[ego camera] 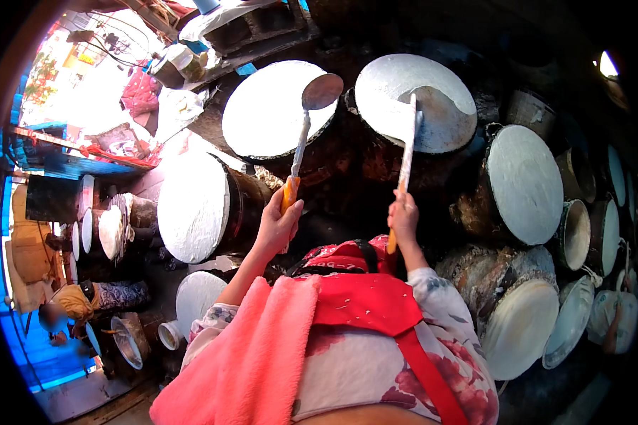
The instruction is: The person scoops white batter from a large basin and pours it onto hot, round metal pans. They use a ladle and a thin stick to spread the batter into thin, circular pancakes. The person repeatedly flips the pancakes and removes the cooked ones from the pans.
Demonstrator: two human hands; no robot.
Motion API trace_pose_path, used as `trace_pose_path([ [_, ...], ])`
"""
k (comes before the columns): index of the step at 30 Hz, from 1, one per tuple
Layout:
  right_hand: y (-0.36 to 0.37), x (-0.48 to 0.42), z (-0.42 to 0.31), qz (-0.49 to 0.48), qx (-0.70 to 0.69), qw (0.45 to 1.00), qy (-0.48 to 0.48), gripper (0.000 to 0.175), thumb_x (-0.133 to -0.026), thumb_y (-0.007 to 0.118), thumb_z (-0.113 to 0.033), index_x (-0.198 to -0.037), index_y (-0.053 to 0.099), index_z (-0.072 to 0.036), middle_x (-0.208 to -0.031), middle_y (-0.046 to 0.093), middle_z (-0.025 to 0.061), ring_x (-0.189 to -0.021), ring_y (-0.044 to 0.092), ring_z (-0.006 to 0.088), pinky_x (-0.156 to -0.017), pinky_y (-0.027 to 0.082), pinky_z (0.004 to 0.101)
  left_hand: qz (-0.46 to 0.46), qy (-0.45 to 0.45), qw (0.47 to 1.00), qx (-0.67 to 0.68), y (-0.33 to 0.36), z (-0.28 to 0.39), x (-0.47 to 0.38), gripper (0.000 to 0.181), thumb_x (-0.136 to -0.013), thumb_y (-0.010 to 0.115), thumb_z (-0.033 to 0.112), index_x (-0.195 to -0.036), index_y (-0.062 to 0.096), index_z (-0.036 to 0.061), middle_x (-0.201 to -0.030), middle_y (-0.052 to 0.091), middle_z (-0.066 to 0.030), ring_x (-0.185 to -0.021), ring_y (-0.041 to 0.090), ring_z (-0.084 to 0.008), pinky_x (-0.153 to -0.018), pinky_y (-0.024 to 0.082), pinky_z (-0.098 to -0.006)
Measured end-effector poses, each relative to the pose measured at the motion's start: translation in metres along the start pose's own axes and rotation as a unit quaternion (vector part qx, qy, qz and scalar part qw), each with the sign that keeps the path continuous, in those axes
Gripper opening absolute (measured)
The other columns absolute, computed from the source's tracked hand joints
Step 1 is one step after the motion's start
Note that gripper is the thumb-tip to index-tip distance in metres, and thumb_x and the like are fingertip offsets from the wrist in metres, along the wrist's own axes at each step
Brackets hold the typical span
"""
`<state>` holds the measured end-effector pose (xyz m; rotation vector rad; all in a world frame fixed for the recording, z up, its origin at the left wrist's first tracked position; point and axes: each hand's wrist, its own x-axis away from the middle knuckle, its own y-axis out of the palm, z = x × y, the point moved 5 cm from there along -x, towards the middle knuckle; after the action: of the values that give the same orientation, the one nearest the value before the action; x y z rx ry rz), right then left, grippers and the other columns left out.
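Note:
My left hand grips the orange handle of a ladle. The ladle's round bowl hangs over the right part of a round griddle whose top is coated in white batter. In my right hand is a long flat metal spatula with an orange handle. Its tip reaches onto a second round griddle, where white batter covers the upper and left part and the greyish surface shows at the lower right. Whether the tip touches that surface, I cannot tell.
Further white-coated round griddles stand left and right of me. At lower right are a pale round disc and a wide basin. A stack of thin round sheets and another person are at far left.

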<state>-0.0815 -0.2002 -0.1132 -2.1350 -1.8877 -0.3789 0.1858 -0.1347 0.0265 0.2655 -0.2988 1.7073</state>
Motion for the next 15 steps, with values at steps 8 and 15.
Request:
trace_pose_path([
  [8, 0.0, -0.037, 0.016, 0.064, 0.284, 0.943, -0.159, 0.027, -0.094, 0.047, -0.028, -0.097, 0.062, -0.005, -0.066, 0.06, 0.0182, -0.061, 0.061, 0.0346, -0.053, 0.045, 0.0424, -0.018, -0.009, 0.999, -0.03, -0.009, -0.004, -0.007, 0.043, -0.093, 0.054, 0.017, -0.132, 0.039, 0.0076, -0.062, 0.045, 0.0022, -0.042, 0.042, -0.0062, -0.039, 0.035, -0.0209],
  [15, 0.013, -0.014, -0.005, 0.006, 0.402, 0.896, -0.187, 0.024, -0.093, 0.047, -0.028, -0.093, 0.06, -0.008, -0.076, 0.062, 0.0226, -0.074, 0.06, 0.0436, -0.062, 0.047, 0.0532, -0.037, -0.015, 0.999, -0.024, 0.004, -0.004, -0.014, 0.039, -0.094, 0.052, 0.02, -0.129, 0.041, 0.0067, -0.061, 0.047, 0.0008, -0.04, 0.042, -0.0075, -0.038, 0.035, -0.0211],
])
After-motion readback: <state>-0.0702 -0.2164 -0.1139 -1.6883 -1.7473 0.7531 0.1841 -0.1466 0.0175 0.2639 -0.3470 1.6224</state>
